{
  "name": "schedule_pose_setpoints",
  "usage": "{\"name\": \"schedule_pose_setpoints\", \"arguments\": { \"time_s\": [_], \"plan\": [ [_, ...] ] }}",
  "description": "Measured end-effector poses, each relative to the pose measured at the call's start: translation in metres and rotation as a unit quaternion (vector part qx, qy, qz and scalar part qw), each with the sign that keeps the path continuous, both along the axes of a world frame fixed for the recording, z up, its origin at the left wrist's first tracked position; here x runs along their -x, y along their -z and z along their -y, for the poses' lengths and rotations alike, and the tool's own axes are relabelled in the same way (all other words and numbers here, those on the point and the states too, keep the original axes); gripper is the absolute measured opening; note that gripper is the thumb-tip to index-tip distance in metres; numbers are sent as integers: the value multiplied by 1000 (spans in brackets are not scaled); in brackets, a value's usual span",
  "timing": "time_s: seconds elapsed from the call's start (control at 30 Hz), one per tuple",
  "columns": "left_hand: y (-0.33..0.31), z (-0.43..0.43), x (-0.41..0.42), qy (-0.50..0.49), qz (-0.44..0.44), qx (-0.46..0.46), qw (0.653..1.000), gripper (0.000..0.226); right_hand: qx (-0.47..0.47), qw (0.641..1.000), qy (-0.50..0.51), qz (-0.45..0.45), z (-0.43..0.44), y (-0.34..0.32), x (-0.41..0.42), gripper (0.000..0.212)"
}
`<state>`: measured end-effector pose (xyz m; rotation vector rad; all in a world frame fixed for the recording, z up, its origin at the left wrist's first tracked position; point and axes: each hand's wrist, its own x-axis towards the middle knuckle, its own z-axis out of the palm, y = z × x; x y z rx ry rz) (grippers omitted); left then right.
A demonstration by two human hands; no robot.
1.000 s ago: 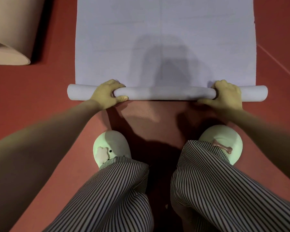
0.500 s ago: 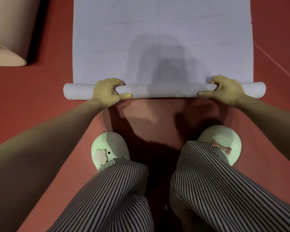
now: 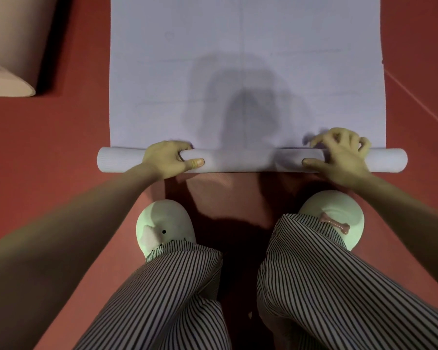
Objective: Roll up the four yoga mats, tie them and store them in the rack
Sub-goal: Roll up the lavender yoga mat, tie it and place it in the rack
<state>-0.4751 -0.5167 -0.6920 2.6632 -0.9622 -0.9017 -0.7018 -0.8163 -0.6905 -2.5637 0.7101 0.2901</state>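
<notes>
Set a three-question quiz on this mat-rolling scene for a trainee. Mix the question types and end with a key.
1. True or false: the lavender mat is already rolled up completely.
2. Where does the beige rolled mat lie? A) on the red floor, off to the left of the lavender mat; B) on top of the lavender mat; C) tucked inside the lavender mat's roll.
3. Fill in (near or far): the left hand and right hand both sit on the rolled part at the mat's ___ end, as seen from the person.

Key
1. False: only a thin roll is formed, and most of the mat lies flat.
2. A
3. near
</notes>
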Motion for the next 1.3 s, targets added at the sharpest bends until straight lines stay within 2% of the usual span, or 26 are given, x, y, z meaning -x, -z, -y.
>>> {"name": "schedule_pose_setpoints", "arguments": {
  "time_s": [0.07, 0.2, 0.3, 0.4, 0.53, 0.67, 0.77, 0.83, 0.93, 1.07, 1.13, 1.2, 1.3],
  "plan": [
    [-1, 0, 0, 5, -5, 7, 1000, 62, 11, 999, -16, 47, -11, 5, 3, 54],
    [1, -8, 10, 23, 25, 60, 998, 67, 19, 993, 34, 113, -30, 13, 13, 50],
    [8, -11, 13, -1, 50, 109, 993, 65, 31, 996, 11, 78, -27, 10, 12, 59],
    [11, -9, 12, 29, 105, 122, 986, 62, 45, 999, 0, 18, -26, 6, 0, 67],
    [15, -10, 16, 67, 165, 133, 975, 62, 60, 998, 11, -23, -23, 5, -15, 61],
    [23, -7, 37, 87, 266, 150, 948, 37, 34, 998, 4, -44, -12, 4, -22, 54],
    [22, -2, 41, 90, 227, 154, 957, 46, 27, 998, -5, -58, -11, 3, -25, 61],
    [18, 1, 36, 99, 199, 121, 967, 59, 31, 998, -5, -58, -10, 3, -26, 66],
    [8, 12, 23, 73, 143, 64, 985, 65, 36, 998, -12, -46, -10, 4, -26, 66],
    [1, 23, 13, 58, 79, 26, 995, 75, 29, 997, -13, 72, -25, 12, -24, 57],
    [-1, 26, 10, 56, 66, 14, 996, 68, 39, 993, 8, 108, -33, 14, -24, 53],
    [-1, 28, 8, 58, 58, 5, 997, 59, 32, 996, 2, 86, -32, 12, -23, 58],
    [-3, 30, 6, 64, 45, -4, 997, 60, 16, 999, -45, -5, -25, 5, -28, 88]
  ]
}}
